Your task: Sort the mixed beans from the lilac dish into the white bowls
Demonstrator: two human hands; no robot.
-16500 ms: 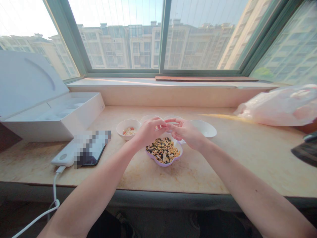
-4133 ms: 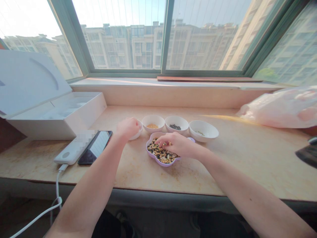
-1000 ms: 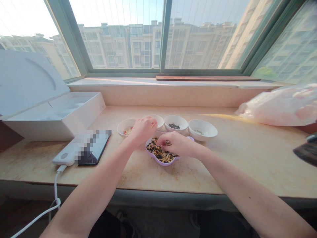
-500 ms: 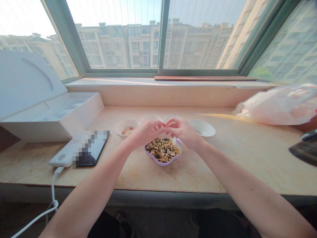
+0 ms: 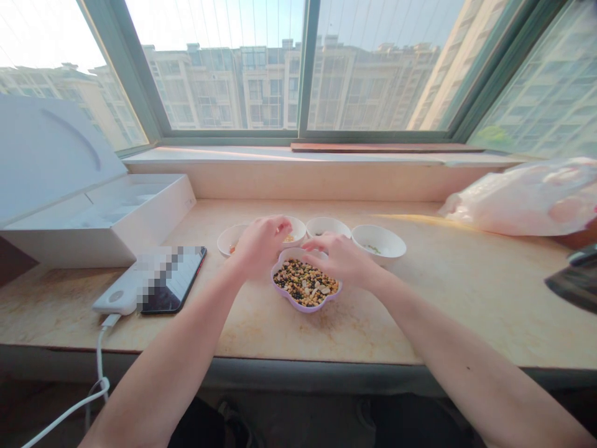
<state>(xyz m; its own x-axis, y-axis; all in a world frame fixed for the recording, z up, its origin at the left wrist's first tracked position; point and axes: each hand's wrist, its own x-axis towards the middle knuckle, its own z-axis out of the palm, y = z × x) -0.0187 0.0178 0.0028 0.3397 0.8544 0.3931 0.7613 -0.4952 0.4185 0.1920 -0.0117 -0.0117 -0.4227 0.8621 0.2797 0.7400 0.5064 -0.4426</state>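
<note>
A lilac flower-shaped dish (image 5: 286,300) heaped with mixed yellow, black and pale beans sits on the stone sill. Behind it stand several small white bowls: one (image 5: 227,237) with pale and red pieces, one (image 5: 295,229) with yellow grains, one (image 5: 326,226) with dark beans, one (image 5: 380,239) nearly bare. My left hand (image 5: 258,246) hovers curled over the yellow-grain bowl, its fingertips hidden, so I cannot make out what they pinch. My right hand (image 5: 339,258) reaches over the far rim of the lilac dish, fingers bent down towards the beans.
An open white box (image 5: 100,214) lies at the left. In front of it are a phone (image 5: 175,286) and a white power bank (image 5: 119,295) with a cable (image 5: 100,367). A pinkish plastic bag (image 5: 527,196) rests at the right, a dark object (image 5: 571,283) at the right edge.
Half a second ago both hands met fingertip to fingertip above the dish. They have parted: the left went to the yellow-grain bowl, the right dropped back to the mixed beans.
</note>
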